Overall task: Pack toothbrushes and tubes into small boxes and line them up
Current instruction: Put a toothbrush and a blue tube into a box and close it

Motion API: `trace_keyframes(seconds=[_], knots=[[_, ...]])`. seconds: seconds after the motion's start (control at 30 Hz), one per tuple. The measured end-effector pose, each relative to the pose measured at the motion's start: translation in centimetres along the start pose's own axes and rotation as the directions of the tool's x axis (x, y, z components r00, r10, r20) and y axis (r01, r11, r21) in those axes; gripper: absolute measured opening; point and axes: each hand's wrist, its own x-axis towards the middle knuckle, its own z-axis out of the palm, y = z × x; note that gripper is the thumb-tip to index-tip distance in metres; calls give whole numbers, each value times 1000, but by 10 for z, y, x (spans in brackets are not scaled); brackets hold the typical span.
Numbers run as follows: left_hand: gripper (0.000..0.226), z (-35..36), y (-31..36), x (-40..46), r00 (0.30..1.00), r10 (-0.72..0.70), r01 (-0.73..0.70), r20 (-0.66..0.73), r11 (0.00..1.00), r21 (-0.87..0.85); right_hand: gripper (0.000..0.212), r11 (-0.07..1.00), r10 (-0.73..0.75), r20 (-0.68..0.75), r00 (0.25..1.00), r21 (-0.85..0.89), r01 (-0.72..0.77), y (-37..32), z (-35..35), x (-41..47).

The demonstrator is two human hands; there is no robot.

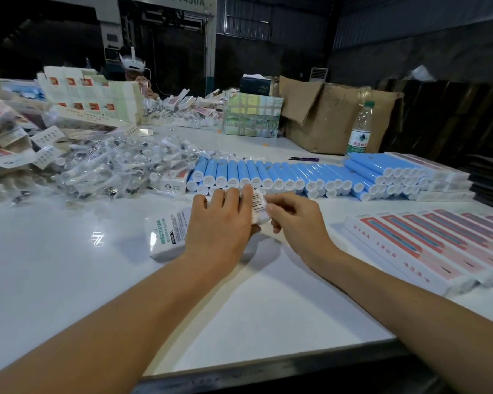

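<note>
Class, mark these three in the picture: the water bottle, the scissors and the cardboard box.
Water bottle (359, 137), head view: on its label.
Scissors (305, 158), head view: on the purple handles.
Cardboard box (329, 120), head view: on its front wall.

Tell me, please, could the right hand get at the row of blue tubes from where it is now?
Probably yes: the blue tubes lie just beyond the right hand, nothing between, though it pinches the white box.
</note>
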Motion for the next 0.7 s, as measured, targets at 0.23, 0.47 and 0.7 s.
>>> trace_keyframes(seconds=[0.23, 0.47, 0.7], knots=[[76, -7, -1, 2, 998, -50, 53, -31, 995, 89, 24, 959, -155, -100, 983, -253, 125, 3, 8, -3], [75, -8, 0, 2, 995, -45, 53, -85, 995, 87, 26, 990, -48, -85, 995, -140, 36, -1, 6, -1], [75, -11, 4, 1, 999, -18, 22, -34, 993, 113, 26, 917, -251, -71, 965, -337, 213, 2, 7, -6]])
